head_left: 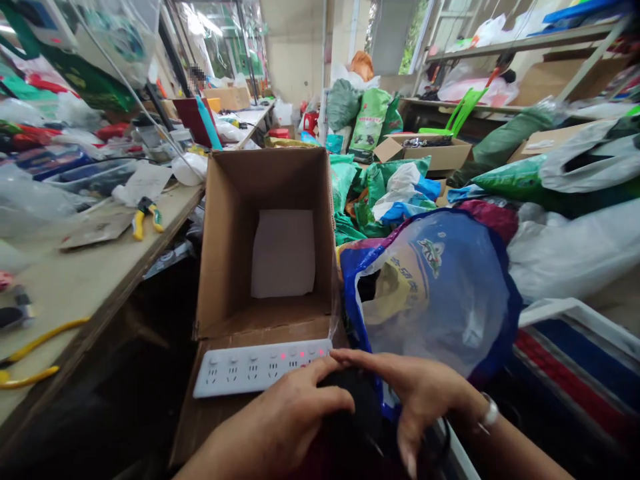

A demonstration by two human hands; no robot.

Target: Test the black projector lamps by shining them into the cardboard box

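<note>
My left hand (295, 413) and my right hand (415, 393) curve over a dark, soft-looking black bundle (350, 400) low in the view, and its exact kind is hard to tell. A white power strip (260, 367) with small red lights lies just beyond them on the cardboard flap, with my left fingertips close to its edge. Farther ahead stands an open cardboard box (225, 233) with a white sheet (283, 253) on its bottom.
A translucent blue plastic bag (430, 293) bulges to the right of the box. On the left runs a cluttered workbench (85, 287) with yellow-handled pliers (147, 217). Green sacks (370, 120), cartons and shelves crowd the back right.
</note>
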